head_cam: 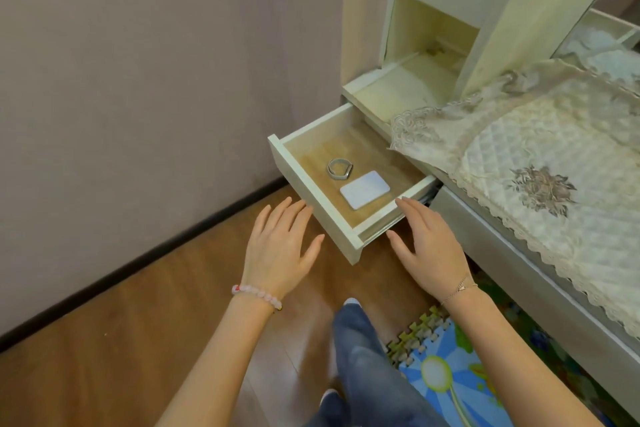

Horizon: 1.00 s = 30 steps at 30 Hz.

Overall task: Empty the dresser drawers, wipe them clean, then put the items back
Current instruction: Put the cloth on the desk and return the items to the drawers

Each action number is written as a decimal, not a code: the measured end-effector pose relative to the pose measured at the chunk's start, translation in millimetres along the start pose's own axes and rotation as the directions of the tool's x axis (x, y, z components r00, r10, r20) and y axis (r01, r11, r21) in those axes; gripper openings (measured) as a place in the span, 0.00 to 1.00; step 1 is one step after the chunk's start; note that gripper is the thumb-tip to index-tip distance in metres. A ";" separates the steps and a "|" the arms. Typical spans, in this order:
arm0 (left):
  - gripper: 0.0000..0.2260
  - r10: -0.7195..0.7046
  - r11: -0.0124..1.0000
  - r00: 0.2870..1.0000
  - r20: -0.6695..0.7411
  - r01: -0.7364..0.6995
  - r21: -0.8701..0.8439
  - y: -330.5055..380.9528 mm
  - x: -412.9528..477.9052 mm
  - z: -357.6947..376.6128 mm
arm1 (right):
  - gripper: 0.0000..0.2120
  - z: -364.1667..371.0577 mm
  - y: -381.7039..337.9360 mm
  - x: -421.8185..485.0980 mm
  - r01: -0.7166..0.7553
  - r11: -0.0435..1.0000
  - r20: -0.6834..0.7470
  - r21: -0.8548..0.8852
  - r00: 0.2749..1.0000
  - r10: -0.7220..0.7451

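- Flanking the open drawer (pixel 308 194), left hand (pixel 278 246) and right hand (pixel 429 246) hold nothing, fingers straight, loosely spread.
- Silver bracelet (pixel 339 169) and white card (pixel 364 190) lie inside; emptying, wiping and refilling likely remain.
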<state>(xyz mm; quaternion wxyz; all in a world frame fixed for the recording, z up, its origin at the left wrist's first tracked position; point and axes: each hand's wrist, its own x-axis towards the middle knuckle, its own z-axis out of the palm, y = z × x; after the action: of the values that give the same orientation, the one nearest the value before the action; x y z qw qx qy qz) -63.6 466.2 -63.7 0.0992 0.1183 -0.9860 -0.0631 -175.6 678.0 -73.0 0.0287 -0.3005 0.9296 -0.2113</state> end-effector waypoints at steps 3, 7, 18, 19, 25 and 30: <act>0.24 0.013 1.000 0.999 0.039 -0.013 0.013 -4.7 36.2 10.2 | 0.26 1.6 12.1 32.1 -0.009 1.000 0.013 -0.001 1.000 0.009; 0.24 0.027 1.000 0.998 0.055 -0.027 0.010 -8.1 85.5 22.9 | 0.26 2.3 30.7 73.8 -0.018 1.000 0.006 0.007 1.000 0.018; 0.21 0.121 0.992 0.993 -0.013 -0.122 -0.033 -3.5 173.5 44.5 | 0.27 -1.6 60.9 144.1 -0.076 0.997 -0.042 0.026 0.996 0.077; 0.21 0.127 0.991 0.992 -0.014 -0.127 -0.034 -4.1 178.5 46.4 | 0.27 -1.4 62.4 147.0 -0.090 0.996 -0.037 0.027 0.995 0.091; 0.21 0.180 0.982 0.984 0.010 -0.179 -0.062 -15.9 199.3 56.9 | 0.29 5.1 60.2 156.9 -0.159 0.987 -0.023 -0.008 0.987 0.159; 0.20 0.216 0.966 0.976 0.034 -0.208 -0.153 -36.2 211.3 59.4 | 0.28 8.8 50.0 161.4 -0.213 0.977 -0.058 -0.015 0.976 0.212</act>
<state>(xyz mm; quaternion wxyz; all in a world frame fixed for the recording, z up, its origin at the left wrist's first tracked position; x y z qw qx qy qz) -269.4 385.4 -88.6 0.0890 0.0029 -0.9877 -0.1284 -333.3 619.0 -89.7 0.0219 -0.1936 0.9591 -0.2054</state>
